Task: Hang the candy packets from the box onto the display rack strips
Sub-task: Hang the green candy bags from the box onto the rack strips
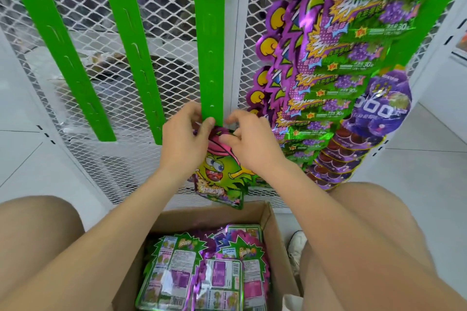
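Observation:
A green and purple candy packet (220, 176) with a cartoon face hangs at the bottom end of the third green display strip (209, 40). My left hand (185, 137) pinches the strip's lower end and the packet's top left. My right hand (246, 140) pinches the packet's top from the right, its thumb on the pink part. Below, between my knees, an open cardboard box (271, 240) holds several more candy packets (202, 270) lying face down.
Two bare green strips (54, 40) (131, 43) hang to the left on the white mesh rack (171, 20). To the right, a strip full of purple candy packets (336, 63) hangs close to my right hand. White floor lies on both sides.

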Motion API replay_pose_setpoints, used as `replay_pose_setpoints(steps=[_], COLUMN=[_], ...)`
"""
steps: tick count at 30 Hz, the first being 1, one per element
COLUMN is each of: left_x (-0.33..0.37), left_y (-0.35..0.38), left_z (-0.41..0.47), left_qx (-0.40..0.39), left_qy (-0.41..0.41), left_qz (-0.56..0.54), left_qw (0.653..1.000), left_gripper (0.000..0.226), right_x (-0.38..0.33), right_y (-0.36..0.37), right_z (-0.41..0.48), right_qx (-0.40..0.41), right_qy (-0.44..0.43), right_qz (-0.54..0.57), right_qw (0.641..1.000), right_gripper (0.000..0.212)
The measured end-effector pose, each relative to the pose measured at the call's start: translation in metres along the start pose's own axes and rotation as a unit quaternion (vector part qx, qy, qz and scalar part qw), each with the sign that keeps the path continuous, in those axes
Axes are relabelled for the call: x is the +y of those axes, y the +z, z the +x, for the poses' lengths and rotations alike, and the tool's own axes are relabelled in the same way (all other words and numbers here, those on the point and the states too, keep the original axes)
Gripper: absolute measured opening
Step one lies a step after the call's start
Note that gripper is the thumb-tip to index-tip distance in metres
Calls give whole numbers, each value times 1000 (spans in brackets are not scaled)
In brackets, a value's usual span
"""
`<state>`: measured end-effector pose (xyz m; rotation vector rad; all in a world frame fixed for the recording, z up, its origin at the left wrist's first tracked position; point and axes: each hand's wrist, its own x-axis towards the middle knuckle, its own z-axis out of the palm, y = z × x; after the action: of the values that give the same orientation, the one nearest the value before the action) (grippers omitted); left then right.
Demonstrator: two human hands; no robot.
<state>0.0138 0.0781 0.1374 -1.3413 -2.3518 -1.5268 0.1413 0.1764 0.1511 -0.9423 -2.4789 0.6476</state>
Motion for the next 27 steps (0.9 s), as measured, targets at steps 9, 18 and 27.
replay_pose_setpoints(steps=[9,18,27], left_x=[27,34,37], left_y=[-56,-84,-96], left_z=[0,11,11], left_qx=[-148,-180,-242], left_qy=[-126,-62,-47], left_qz=[-131,-132,-100], left_qw=[972,973,964], left_gripper=[29,35,42], right_x=[-12,-32,-40], right_y=[-37,-33,-30], right_z=[-23,-22,-28], right_qx=[20,138,103], right_qy=[-118,-141,-158], right_qz=[69,128,121], right_qw=[990,972,975], right_gripper=[14,16,21])
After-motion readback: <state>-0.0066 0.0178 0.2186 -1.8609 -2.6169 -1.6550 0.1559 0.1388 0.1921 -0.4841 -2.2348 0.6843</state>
